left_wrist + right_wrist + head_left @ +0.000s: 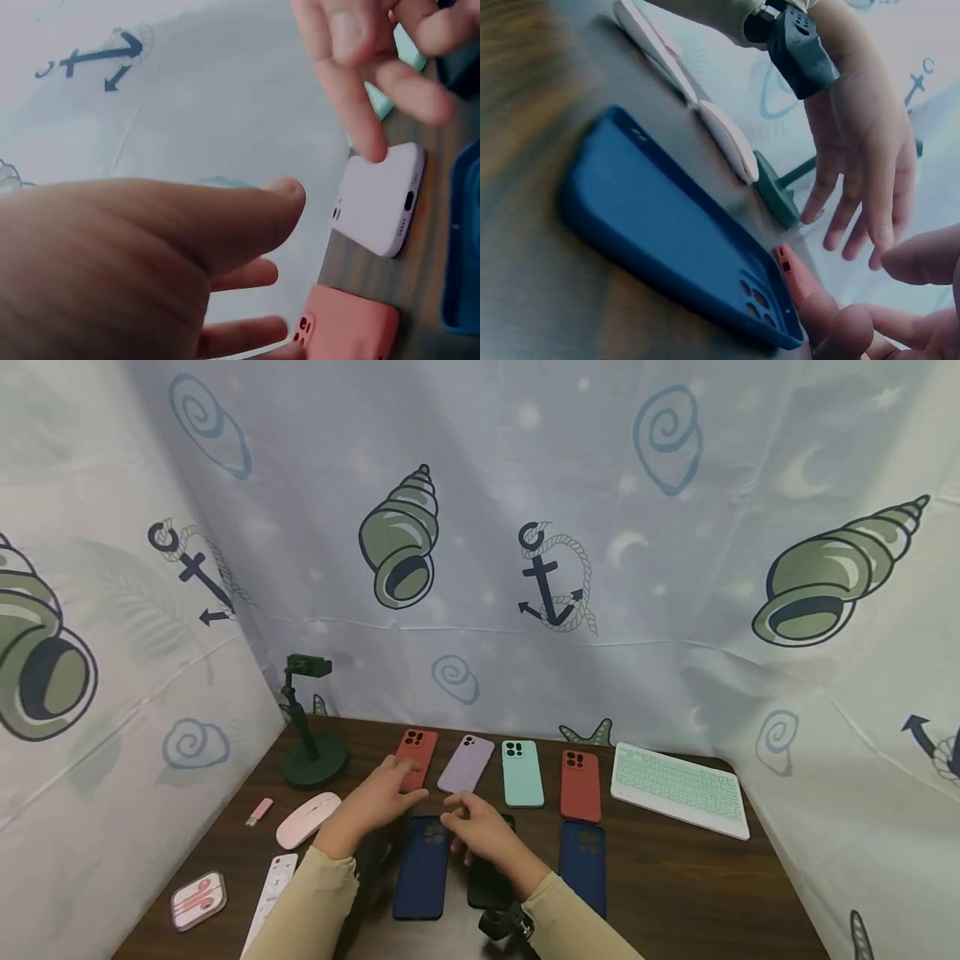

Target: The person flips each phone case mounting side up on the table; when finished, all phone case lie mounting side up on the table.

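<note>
- Fingers spread: left hand (377, 800) by left red case (423, 750), lower center-left; contact unclear.
- Right hand (483, 833): fingers loosely bent, apart; over black case (487, 892), bottom center.
- Left blue case (420, 878): bottom center-left, between forearms.

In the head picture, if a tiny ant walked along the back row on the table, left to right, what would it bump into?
Green stand, first red phone case, lilac phone case, mint phone case, second red phone case, keyboard.
</note>
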Demonstrator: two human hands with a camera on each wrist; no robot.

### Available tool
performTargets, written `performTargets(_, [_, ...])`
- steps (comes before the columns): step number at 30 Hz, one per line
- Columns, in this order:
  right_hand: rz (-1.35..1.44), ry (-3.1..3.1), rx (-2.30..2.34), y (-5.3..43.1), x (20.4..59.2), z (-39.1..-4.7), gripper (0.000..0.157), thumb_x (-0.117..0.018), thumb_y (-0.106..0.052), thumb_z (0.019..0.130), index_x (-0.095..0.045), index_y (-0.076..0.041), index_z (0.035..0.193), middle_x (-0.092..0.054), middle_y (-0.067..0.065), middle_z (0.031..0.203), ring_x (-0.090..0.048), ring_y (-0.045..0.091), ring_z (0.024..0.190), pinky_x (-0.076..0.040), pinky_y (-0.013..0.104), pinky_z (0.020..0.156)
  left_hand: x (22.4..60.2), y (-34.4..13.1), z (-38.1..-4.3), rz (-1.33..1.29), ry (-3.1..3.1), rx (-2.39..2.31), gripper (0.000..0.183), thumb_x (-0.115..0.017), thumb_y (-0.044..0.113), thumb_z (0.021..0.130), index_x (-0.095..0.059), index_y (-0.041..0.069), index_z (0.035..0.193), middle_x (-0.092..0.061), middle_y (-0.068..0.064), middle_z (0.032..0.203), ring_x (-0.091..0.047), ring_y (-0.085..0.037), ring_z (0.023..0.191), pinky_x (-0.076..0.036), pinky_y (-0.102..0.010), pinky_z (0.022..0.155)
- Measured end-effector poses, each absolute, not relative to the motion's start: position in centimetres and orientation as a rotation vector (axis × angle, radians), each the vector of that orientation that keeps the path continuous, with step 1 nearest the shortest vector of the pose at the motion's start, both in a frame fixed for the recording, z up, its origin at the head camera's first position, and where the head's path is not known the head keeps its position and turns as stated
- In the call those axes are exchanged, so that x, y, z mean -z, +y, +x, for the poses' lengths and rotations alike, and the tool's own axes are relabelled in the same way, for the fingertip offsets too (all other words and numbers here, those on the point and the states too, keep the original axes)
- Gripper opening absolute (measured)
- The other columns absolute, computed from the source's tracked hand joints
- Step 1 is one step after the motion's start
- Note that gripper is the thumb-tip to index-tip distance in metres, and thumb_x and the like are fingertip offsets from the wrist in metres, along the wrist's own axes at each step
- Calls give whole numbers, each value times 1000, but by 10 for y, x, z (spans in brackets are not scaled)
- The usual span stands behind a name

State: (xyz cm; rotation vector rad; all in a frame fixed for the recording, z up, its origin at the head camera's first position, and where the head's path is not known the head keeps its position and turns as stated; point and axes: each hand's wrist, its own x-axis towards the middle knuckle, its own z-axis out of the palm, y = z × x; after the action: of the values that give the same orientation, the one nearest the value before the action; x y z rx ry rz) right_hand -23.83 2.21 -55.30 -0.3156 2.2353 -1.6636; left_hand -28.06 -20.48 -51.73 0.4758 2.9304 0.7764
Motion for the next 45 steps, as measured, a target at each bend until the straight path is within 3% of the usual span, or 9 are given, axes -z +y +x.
performTargets(4, [-276, 2188, 1708, 13, 549, -258, 48, -62, -31, 101, -51, -10, 143, -65, 19, 124, -70, 26, 73, -51, 34, 47, 526, -201, -304, 427, 2985, -731, 58, -70, 41, 95, -55, 8, 140, -49, -22, 126, -55, -36, 110, -50, -52, 87])
performTargets(11, [-216, 2052, 1695, -12, 550, -284, 50, -62, -34, 101, -50, -11, 144, -61, 14, 129, -72, 26, 79, -54, 30, 53, 543, -202, -325, 297, 2954, -778, 64, -69, 41, 95, -50, 9, 147, -46, -27, 140, -44, -47, 128, -44, -63, 99])
performTargets(21, [-159, 1993, 1692, -27, 552, -289, 59, -62, -31, 101, -46, 1, 148, -58, 16, 139, -73, 34, 88, -58, 35, 61, 553, -207, -323, 224, 2976, -766, 62, -69, 39, 96, -51, 9, 147, -51, -27, 138, -44, -47, 124, -41, -64, 99])
performTargets(28, [-165, 1981, 1690, -27, 557, -294, 46, -61, -31, 101, -59, -6, 139, -59, 14, 139, -71, 27, 80, -52, 28, 53, 554, -211, -324, 248, 2943, -815, 58, -69, 38, 96, -55, 6, 143, -53, -25, 136, -46, -47, 125, -44, -62, 98])
performTargets(34, [-161, 1981, 1705, -26, 558, -294, 42, -63, -31, 100, -61, -8, 135, -60, 12, 134, -68, 21, 72, -49, 26, 50, 553, -213, -321, 241, 2913, -834, 58, -68, 39, 97, -54, 7, 143, -53, -24, 135, -46, -47, 125, -44, -63, 97])
performTargets(45, [-173, 1907, 1823, -23, 552, -296, 47, -61, -31, 102, -53, -6, 141, -57, 21, 140, -73, 34, 94, -56, 28, 56, 545, -219, -323, 219, 2883, -862, 58, -65, 45, 98, -56, 9, 141, -54, -22, 133, -49, -45, 125, -45, -63, 98])
